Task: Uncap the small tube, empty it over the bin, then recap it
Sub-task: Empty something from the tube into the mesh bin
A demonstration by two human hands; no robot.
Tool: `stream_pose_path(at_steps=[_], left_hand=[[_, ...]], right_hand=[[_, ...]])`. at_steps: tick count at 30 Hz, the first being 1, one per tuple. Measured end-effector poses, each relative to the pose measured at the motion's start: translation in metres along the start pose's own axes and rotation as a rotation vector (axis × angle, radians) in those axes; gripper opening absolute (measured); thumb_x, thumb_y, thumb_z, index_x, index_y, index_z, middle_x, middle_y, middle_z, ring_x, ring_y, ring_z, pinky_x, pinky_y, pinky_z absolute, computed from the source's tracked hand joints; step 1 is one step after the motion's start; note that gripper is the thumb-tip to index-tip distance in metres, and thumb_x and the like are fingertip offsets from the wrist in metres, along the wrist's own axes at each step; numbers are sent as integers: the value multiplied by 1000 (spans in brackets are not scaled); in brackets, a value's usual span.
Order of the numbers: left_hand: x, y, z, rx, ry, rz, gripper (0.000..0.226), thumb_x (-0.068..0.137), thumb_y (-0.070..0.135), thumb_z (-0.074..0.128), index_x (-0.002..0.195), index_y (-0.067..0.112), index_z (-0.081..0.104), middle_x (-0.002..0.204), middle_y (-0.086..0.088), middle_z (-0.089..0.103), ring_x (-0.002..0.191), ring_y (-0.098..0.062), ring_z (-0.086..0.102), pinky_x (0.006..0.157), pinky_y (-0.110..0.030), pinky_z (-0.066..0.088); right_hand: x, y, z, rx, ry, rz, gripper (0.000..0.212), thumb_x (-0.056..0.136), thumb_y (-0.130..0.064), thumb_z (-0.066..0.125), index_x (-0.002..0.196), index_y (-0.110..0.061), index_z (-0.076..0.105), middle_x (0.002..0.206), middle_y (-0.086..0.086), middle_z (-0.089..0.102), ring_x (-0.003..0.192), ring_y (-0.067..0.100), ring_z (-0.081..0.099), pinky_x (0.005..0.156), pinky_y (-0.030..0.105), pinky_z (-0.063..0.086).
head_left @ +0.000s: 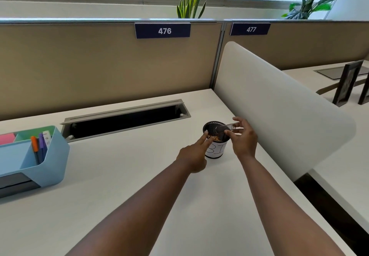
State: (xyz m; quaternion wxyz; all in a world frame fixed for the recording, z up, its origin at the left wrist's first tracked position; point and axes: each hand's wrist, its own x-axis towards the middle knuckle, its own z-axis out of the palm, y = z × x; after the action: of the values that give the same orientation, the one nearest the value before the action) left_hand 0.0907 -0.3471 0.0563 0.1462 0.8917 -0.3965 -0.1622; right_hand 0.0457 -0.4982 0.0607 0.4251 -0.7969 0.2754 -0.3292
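Note:
My right hand [244, 140] holds a small clear tube [225, 128] lying nearly level over the mouth of the bin. Its left end reaches above the opening. The bin [216, 150] is a small black mesh cup with a white handwritten paper label, standing on the white desk. Something brownish lies inside it. My left hand [194, 156] is at the bin's left side, with two fingers stretched against its rim and wall and the others curled under. The tube's cap is not visible, and I cannot tell whether the left hand holds it.
A curved white divider [279, 104] rises just right of the bin. An open cable tray slot [125, 122] runs along the back of the desk [119, 176]. A light blue organiser [40, 156] with pens and sticky notes stands at the left.

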Motion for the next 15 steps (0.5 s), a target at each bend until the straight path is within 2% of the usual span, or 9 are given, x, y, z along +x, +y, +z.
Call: stream_pose_path(at_steps=[3, 4, 7, 8, 10, 13, 15], left_hand=[[1, 0, -1, 26, 10, 13, 76, 86, 12, 46, 143, 36, 1, 158, 8, -10, 109, -32, 57, 73, -32, 42], [0, -1, -1, 26, 31, 23, 76, 87, 15, 47, 143, 36, 0, 158, 7, -11, 108, -32, 58, 73, -33, 43], [-6, -1, -5, -66, 139, 24, 73, 89, 20, 48, 144, 33, 1, 158, 6, -6, 115, -30, 55, 81, -35, 48], [-8, -3, -7, -134, 175, 4, 70, 89, 21, 48, 144, 30, 7, 159, 4, 0, 123, -28, 50, 90, -38, 47], [-15, -7, -15, -331, 249, -52, 58, 90, 21, 49, 142, 22, 23, 157, -1, 18, 133, -25, 40, 106, -39, 39], [-29, -12, -32, -758, 348, -146, 50, 89, 18, 54, 136, 14, 38, 145, -9, 42, 128, -25, 46, 105, -32, 38], [-42, -15, -46, -978, 372, -150, 51, 87, 20, 58, 134, 12, 42, 139, -11, 50, 124, -22, 51, 99, -29, 41]], right_hand=[[0, -4, -1, 50, 59, 36, 29, 72, -8, 72, 100, -12, 66, 104, 15, 67, 77, 19, 61, 61, 5, 45], [-2, -6, 0, 89, 86, 72, 27, 72, -11, 72, 99, -13, 66, 103, 14, 68, 76, 20, 63, 62, 4, 45], [-9, -20, 2, 307, 134, 234, 25, 72, -14, 74, 96, -12, 67, 95, 12, 69, 67, 15, 67, 73, 26, 56], [-12, -27, 3, 416, 120, 289, 25, 73, -13, 73, 97, -8, 66, 91, 10, 68, 62, 10, 65, 69, 27, 57], [-21, -43, 5, 650, 57, 378, 23, 75, -11, 71, 96, -2, 66, 80, 8, 65, 60, 9, 63, 57, 16, 55], [-42, -70, 11, 874, -56, 497, 8, 77, -12, 69, 81, -6, 66, 68, 6, 63, 50, 5, 61, 50, 12, 53], [-58, -84, 20, 942, -155, 563, 10, 79, -16, 67, 76, -8, 63, 57, 1, 65, 47, 3, 60, 49, 12, 53]])
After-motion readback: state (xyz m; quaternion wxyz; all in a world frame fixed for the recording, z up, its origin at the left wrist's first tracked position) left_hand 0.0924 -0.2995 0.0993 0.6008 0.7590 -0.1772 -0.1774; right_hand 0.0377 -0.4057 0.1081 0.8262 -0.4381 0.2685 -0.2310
